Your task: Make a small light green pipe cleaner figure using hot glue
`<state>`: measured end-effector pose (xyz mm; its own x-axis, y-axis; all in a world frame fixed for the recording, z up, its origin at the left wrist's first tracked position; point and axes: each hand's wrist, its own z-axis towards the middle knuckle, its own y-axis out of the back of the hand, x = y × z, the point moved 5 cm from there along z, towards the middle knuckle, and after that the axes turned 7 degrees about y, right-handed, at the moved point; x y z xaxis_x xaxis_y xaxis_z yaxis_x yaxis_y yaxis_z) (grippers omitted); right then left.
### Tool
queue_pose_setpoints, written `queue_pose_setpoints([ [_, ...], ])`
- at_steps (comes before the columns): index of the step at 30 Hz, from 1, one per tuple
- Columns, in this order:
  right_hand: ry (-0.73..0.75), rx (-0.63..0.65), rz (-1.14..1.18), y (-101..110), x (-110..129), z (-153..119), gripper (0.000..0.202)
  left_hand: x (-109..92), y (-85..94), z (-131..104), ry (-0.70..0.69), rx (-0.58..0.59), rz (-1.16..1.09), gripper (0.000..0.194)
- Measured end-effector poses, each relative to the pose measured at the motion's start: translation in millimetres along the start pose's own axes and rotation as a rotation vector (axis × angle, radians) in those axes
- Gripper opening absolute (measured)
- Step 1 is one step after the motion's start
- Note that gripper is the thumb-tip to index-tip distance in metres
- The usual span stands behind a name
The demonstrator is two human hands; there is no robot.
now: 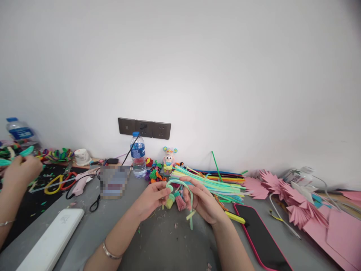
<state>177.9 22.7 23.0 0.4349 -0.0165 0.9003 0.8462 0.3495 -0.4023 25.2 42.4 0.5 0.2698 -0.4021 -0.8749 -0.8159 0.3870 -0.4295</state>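
Observation:
A pale green pipe cleaner (pixel 191 199) arches between my two hands, its left end curled into a small coil. Thumb and fingers of my left hand (pixel 152 199) pinch that coiled end. My right hand (pixel 204 203) grips the strand farther along, and its loose end hangs down past the fingers. Just beyond my fingertips lie a pink tassel-like piece (pixel 180 202) and a yellow-green piece (pixel 169 202). A bundle of pastel pipe cleaners (pixel 210 184) is spread behind my right hand. Beside my right forearm is a yellow-handled tool (pixel 235 217), partly hidden.
Behind my hands stand a water bottle (pixel 138 156) and a small figurine (pixel 168 162). A phone (pixel 262 237) lies right, near folded pink paper (pixel 293 199). Left are a white case (pixel 53 241), a glue gun (pixel 80 184), scissors (pixel 58 184) and another person's hand (pixel 24 171).

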Motion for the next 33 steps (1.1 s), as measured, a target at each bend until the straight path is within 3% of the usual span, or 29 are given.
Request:
queue_pose_setpoints([
  [7, -0.07, 0.053, -0.047, -3.3, -12.6, 1.4, 0.04, 9.6, -4.8, -1.7, 0.09, 0.102, 0.278, 0.032],
  [19, -0.122, 0.064, -0.018, -8.2, -28.6, 6.0, 0.026, 2.3, -1.6, -1.1, 0.009, 0.008, 0.15, 0.029],
  [26, -0.082, 0.065, -0.032, -1.9, -28.8, 5.2, 0.024, 9.1, -5.2, -0.2, 0.054, 0.079, 0.092, 0.026],
  [33, -0.126, 0.078, 0.014, -2.4, -31.8, 5.9, 0.027, 9.6, -3.9, 1.5, 0.035, 0.051, 0.022, 0.026],
])
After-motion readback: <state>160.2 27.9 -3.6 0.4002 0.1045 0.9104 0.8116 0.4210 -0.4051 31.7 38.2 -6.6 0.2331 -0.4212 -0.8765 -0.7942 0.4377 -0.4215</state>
